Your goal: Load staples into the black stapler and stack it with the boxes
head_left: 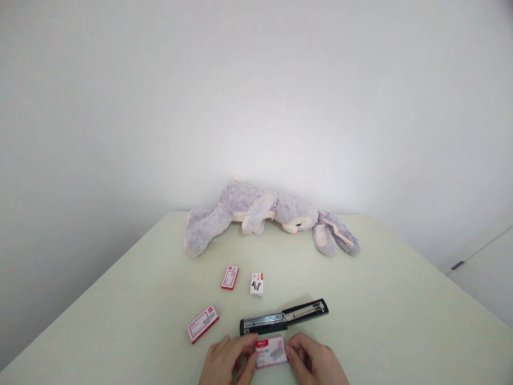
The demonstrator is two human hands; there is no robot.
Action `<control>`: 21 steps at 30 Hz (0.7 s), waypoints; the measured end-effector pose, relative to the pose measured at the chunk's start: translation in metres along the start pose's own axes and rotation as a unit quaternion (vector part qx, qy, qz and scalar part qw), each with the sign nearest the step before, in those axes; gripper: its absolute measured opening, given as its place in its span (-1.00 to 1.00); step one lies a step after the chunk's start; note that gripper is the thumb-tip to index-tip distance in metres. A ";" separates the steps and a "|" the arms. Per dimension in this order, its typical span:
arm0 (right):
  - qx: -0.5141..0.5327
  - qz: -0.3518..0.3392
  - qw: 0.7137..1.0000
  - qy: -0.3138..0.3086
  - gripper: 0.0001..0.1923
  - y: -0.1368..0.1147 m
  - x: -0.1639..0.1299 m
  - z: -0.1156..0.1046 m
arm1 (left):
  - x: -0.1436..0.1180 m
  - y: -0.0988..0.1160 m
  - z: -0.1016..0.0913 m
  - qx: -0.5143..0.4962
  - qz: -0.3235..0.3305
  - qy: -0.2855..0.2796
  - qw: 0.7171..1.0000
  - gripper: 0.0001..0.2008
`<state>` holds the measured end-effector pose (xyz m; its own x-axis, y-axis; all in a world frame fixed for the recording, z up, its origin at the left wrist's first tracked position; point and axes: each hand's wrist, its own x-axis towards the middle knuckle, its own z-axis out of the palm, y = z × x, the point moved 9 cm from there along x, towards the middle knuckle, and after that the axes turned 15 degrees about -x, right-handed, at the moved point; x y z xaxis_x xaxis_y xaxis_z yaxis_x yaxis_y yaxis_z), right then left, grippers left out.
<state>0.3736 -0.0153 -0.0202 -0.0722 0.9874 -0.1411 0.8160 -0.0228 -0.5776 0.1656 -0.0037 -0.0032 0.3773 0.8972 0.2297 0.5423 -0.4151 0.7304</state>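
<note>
A red and white staple box [271, 352] is held between my two hands at the near edge of the view, its printed face up. My left hand [230, 359] grips the box's left end between thumb and fingers. At the other end, my right hand [315, 358] pinches the right side with thumb and forefinger. Just beyond the box lies a black stapler [284, 316], opened out flat with its metal channel showing. Whether staples sit in that channel is too small to tell.
Left of the stapler lies another staple box [203, 324]. Farther back are a smaller red and white box [230, 278] and a little box with a staple remover picture [257, 285]. A plush rabbit [256, 208] lies along the table's [120, 299] back edge by the wall.
</note>
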 end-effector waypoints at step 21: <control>0.023 -0.138 0.990 0.015 -0.75 -0.091 0.058 -0.058 | 0.006 -0.001 0.020 0.164 -0.085 0.065 0.981 -0.27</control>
<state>0.3289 0.0535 0.0708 -0.2712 0.9612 0.0495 0.7410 0.2414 -0.6267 0.1819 -0.0012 -0.0153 0.1739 0.9603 0.2181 0.8096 -0.2655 0.5235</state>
